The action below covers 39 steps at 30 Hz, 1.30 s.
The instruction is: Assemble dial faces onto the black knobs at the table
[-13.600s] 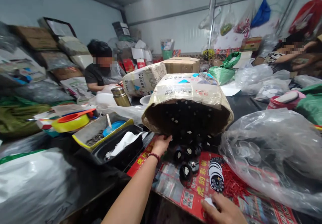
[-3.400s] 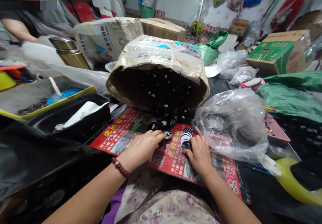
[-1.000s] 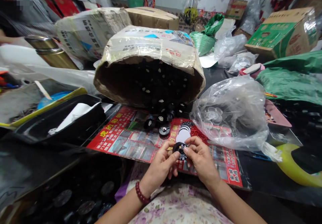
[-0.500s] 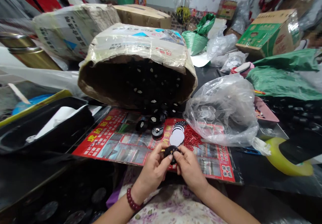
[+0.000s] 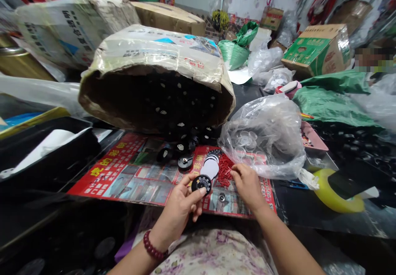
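A small round black dial with white markings [image 5: 200, 183] is held upright between the thumb and fingers of my left hand [image 5: 179, 204], its face turned up toward me. My right hand [image 5: 249, 187] reaches over a heap of thin red pointers [image 5: 224, 171], thumb and forefinger pinched at its right edge, apparently on one pointer. Fanned white discs [image 5: 210, 168] lie just behind the dial. A round black housing with a brass stem [image 5: 185, 163] rests to their left. On the printed sheet between my hands is a small dark ring-shaped part [image 5: 222, 197].
A large sack-covered carton [image 5: 154, 54] lies tipped open, black housings spilling from its mouth. Right of it sits a clear plastic bag [image 5: 266, 135] of transparent discs. A yellow tape roll [image 5: 335, 196] stands at right, a black tray [image 5: 46, 147] at left.
My hands have parted. The left keeps the dial and has turned its face up; the right has moved to the red heap. A small dark part now shows on the sheet.
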Each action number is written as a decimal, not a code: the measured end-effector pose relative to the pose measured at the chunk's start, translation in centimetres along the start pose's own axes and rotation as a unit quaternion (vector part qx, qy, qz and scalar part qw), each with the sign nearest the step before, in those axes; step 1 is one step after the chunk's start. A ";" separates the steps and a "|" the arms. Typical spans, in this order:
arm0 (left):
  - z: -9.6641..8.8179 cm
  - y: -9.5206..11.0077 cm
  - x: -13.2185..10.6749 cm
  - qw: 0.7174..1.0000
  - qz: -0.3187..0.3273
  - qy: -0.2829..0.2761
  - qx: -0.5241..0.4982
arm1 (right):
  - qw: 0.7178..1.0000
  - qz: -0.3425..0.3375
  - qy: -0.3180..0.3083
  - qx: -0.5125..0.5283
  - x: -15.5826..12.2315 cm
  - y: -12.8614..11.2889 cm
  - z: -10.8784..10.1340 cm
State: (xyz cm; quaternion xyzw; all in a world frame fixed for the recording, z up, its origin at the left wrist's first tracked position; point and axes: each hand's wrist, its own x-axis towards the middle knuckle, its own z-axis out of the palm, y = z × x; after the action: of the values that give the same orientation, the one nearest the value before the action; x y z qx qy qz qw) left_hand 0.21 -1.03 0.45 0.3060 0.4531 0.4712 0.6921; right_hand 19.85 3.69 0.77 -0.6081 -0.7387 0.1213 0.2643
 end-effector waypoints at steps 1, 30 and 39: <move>0.0 -0.1 0.0 1.000 0.001 0.008 0.008 | 1.000 -0.003 0.002 -0.022 0.4 0.2 0.3; 0.6 0.7 1.8 0.973 -0.030 -0.018 -0.230 | 0.990 -0.124 -0.022 0.066 -1.6 -4.0 0.2; 0.8 0.5 2.5 0.959 -0.068 -0.003 -0.276 | 0.924 0.000 -0.126 0.362 -2.4 -5.3 0.8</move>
State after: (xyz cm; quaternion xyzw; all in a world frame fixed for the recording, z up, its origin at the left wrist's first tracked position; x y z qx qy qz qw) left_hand 1.16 1.49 0.33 0.0728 0.3228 0.5290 0.7814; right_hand 15.31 0.25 2.12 -0.4510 -0.6718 0.4554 0.3713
